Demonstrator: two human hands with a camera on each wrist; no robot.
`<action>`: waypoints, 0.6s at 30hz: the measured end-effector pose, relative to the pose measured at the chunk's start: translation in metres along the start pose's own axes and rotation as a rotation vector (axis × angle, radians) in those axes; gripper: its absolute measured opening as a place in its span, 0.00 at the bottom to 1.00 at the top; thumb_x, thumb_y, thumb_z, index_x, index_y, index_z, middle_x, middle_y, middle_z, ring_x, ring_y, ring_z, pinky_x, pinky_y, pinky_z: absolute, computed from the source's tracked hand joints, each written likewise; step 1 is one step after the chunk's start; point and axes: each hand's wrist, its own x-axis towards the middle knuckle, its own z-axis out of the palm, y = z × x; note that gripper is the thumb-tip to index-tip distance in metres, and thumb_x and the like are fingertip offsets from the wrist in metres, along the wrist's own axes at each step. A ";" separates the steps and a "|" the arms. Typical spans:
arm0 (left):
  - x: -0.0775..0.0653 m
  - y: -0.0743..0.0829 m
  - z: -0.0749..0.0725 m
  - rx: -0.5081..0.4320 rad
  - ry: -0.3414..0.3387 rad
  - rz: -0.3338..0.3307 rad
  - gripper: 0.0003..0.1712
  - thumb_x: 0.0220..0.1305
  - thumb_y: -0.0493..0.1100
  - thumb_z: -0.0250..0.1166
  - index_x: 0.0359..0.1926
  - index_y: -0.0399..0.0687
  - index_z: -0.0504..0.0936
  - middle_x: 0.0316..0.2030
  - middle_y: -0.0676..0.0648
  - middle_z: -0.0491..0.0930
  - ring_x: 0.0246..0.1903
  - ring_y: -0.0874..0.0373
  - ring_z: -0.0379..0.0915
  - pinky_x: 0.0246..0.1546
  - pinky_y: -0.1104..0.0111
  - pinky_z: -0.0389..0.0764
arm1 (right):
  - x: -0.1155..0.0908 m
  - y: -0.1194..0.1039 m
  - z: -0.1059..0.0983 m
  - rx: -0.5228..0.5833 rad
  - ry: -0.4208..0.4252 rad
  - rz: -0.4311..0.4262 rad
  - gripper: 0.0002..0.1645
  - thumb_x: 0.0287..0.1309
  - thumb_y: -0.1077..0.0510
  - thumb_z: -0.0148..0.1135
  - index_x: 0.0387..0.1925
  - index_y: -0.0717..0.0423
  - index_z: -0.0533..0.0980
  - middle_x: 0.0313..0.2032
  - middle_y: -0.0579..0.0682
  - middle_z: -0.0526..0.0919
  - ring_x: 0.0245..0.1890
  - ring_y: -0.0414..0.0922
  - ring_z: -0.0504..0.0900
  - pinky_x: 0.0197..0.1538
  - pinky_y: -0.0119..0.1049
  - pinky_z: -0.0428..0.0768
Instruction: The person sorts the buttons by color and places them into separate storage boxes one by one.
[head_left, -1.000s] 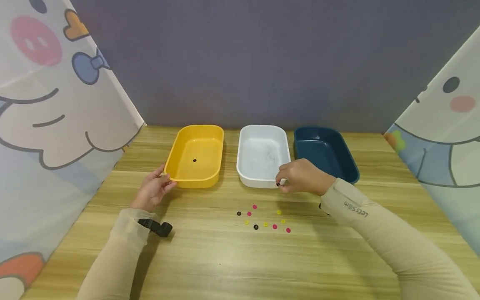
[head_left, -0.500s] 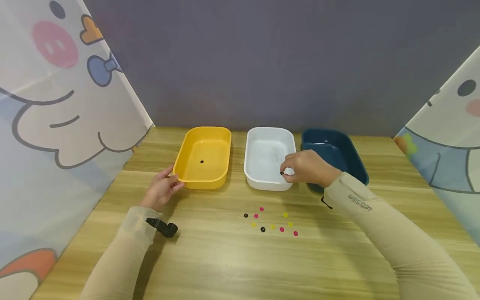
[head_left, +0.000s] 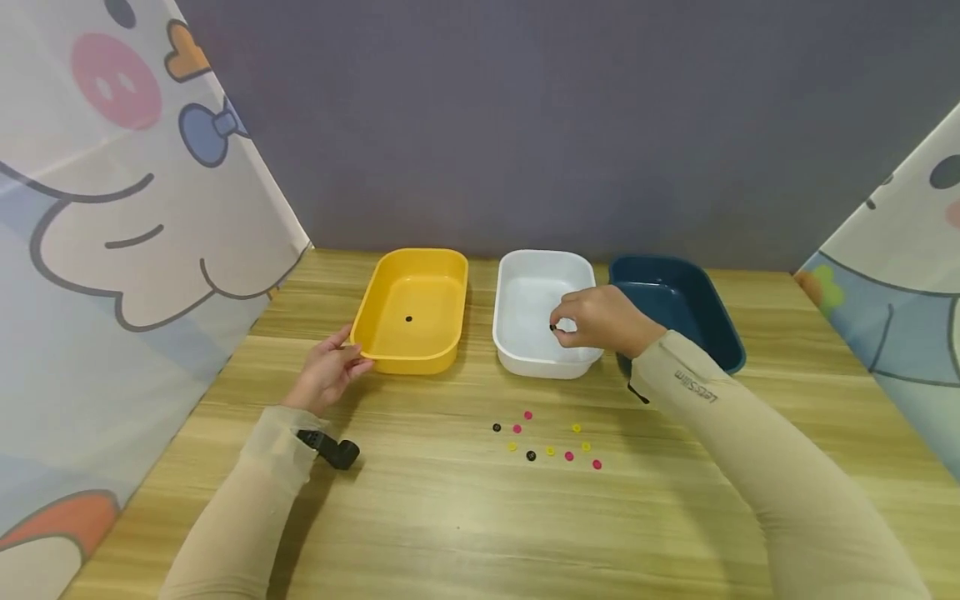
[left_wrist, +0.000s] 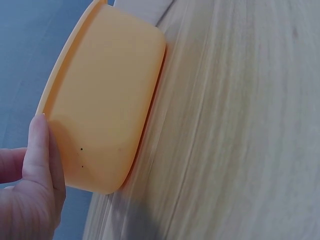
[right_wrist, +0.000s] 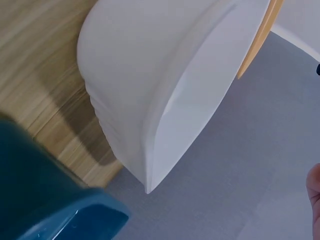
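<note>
My right hand pinches a small black button between thumb and fingertips, over the right side of the white tray. In the right wrist view only a bit of that hand shows at the right edge. At the near left corner of the yellow tray, my left hand holds the rim with thumb and fingers. The left wrist view shows its fingers against the tray's outer wall. One black button lies on the yellow tray's floor.
To the right stands a dark blue tray, partly behind my right hand and sleeve. Several loose buttons lie on the wooden table in front of the white tray: black, pink and yellow. A grey panel rises behind the trays.
My right hand has carried the black button from the white tray's near right corner to over its inside. The left hand stays at the yellow tray's rim. The head view has shifted slightly.
</note>
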 end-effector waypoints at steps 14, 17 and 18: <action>-0.001 -0.002 0.000 -0.021 0.000 0.007 0.34 0.73 0.29 0.43 0.75 0.44 0.43 0.45 0.43 0.69 0.28 0.63 0.78 0.36 0.77 0.83 | 0.032 -0.007 0.014 -0.005 -0.081 -0.002 0.03 0.46 0.60 0.67 0.26 0.53 0.84 0.24 0.46 0.85 0.18 0.38 0.75 0.20 0.35 0.75; -0.001 -0.002 0.000 -0.032 -0.002 0.015 0.34 0.74 0.30 0.43 0.75 0.44 0.43 0.43 0.44 0.71 0.29 0.63 0.77 0.36 0.77 0.83 | 0.039 -0.008 0.015 0.004 -0.087 0.018 0.04 0.46 0.60 0.67 0.27 0.54 0.84 0.24 0.46 0.85 0.18 0.38 0.75 0.20 0.35 0.75; -0.002 -0.002 0.000 -0.036 0.001 0.016 0.34 0.74 0.29 0.43 0.75 0.45 0.43 0.43 0.45 0.71 0.28 0.63 0.77 0.36 0.77 0.83 | 0.041 -0.008 0.015 0.007 -0.090 0.025 0.04 0.46 0.60 0.67 0.28 0.54 0.84 0.25 0.46 0.86 0.18 0.38 0.75 0.20 0.35 0.76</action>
